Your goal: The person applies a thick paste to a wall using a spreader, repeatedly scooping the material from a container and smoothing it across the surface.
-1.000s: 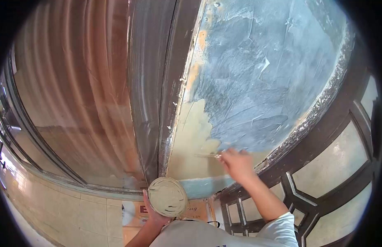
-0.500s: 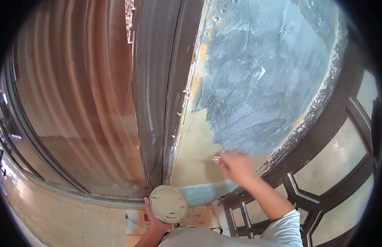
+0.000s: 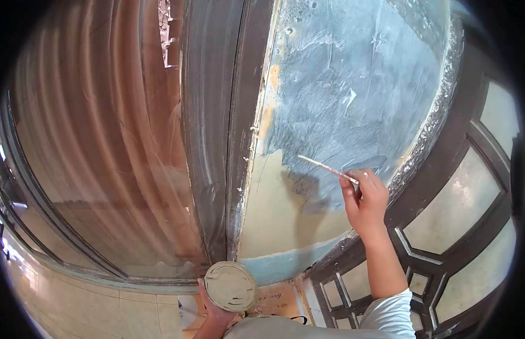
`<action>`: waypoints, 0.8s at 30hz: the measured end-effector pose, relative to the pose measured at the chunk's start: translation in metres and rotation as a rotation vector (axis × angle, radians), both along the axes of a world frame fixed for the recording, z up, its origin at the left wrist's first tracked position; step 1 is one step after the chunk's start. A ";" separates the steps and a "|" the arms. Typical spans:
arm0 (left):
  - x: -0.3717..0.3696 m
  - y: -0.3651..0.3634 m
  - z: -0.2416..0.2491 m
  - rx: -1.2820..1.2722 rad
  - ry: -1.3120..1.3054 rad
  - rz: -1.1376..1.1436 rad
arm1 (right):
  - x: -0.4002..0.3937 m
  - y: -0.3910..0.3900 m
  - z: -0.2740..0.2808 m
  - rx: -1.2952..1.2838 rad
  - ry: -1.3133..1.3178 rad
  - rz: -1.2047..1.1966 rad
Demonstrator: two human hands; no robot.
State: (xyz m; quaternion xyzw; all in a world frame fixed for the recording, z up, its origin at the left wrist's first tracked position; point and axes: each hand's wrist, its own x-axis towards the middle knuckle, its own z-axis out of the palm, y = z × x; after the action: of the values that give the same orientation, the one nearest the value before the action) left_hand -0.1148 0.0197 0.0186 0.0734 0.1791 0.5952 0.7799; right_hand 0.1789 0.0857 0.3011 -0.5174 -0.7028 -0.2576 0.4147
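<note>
My right hand [image 3: 367,200] grips a putty knife [image 3: 326,168], its thin blade seen edge-on, pointing up and left in front of the wall. Behind it, the wall panel is grey-blue and roughly smeared [image 3: 353,96], while a smooth beige putty coat [image 3: 274,209] covers its lower left part. Below that runs a pale blue strip [image 3: 285,261]. Down at the bottom, my left hand [image 3: 216,311] holds a round tub of putty [image 3: 231,285] from its left and underside; the beige surface facing me has several dark streaks.
A dark wooden frame post [image 3: 211,130] borders the panel on the left, beside glass with brown curtains [image 3: 104,124]. To the right is a dark panelled door [image 3: 409,212]. Printed cardboard [image 3: 279,299] lies on the floor below, near beige tiles [image 3: 138,305].
My right hand has moved up and right, lifting the putty knife from the beige area to in front of the grey-blue part. The left hand still holds the tub, slightly lower.
</note>
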 end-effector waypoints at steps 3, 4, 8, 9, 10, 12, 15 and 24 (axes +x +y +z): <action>-0.004 -0.003 -0.001 -0.033 0.011 -0.009 | 0.001 0.000 -0.027 -0.095 -0.127 -0.030; -0.006 -0.004 -0.002 -0.030 0.011 -0.009 | -0.001 0.001 -0.038 -0.172 -0.114 -0.030; -0.011 -0.004 -0.008 -0.024 0.022 -0.015 | -0.003 0.010 -0.073 -0.342 -0.124 -0.021; -0.012 -0.003 -0.008 -0.019 0.024 -0.016 | -0.002 0.011 -0.074 -0.338 -0.121 -0.023; -0.013 -0.003 -0.008 -0.016 0.026 -0.020 | -0.001 0.012 -0.076 -0.351 -0.118 -0.034; -0.013 -0.003 -0.006 0.017 0.059 -0.027 | 0.001 0.015 -0.077 -0.362 -0.115 -0.050; -0.016 -0.007 -0.007 0.000 -0.024 -0.042 | 0.006 0.017 -0.075 -0.374 -0.055 -0.042; -0.016 -0.008 -0.010 0.028 0.029 -0.005 | -0.006 0.020 -0.027 -0.354 0.204 0.064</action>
State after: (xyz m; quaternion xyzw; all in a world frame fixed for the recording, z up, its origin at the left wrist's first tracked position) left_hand -0.1305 0.0120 0.0082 0.0932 0.1818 0.5945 0.7777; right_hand 0.1731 0.1055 0.2741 -0.5831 -0.7076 -0.0631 0.3941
